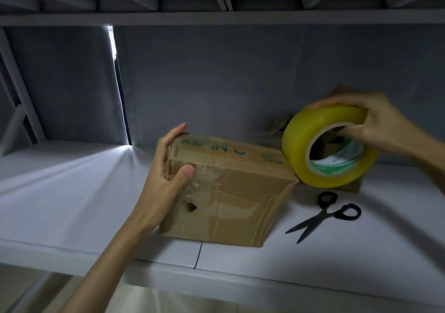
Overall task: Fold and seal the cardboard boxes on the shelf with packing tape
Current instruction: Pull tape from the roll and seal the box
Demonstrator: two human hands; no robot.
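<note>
A closed brown cardboard box (240,192) with blue print lies on the white shelf (72,192). My left hand (166,178) grips its left end, thumb pressing down on a patch of clear tape on the top face. My right hand (370,122) holds a big yellow roll of packing tape (301,144) upright at the box's right edge, fingers hooked through the core. A strip of tape seems to run from the roll across the box top to my thumb.
Black scissors (325,214) lie open on the shelf to the right of the box. More brown cardboard (279,125) sits behind the roll, mostly hidden. A grey back wall and an upper shelf enclose the space; the shelf's front edge (216,274) is close.
</note>
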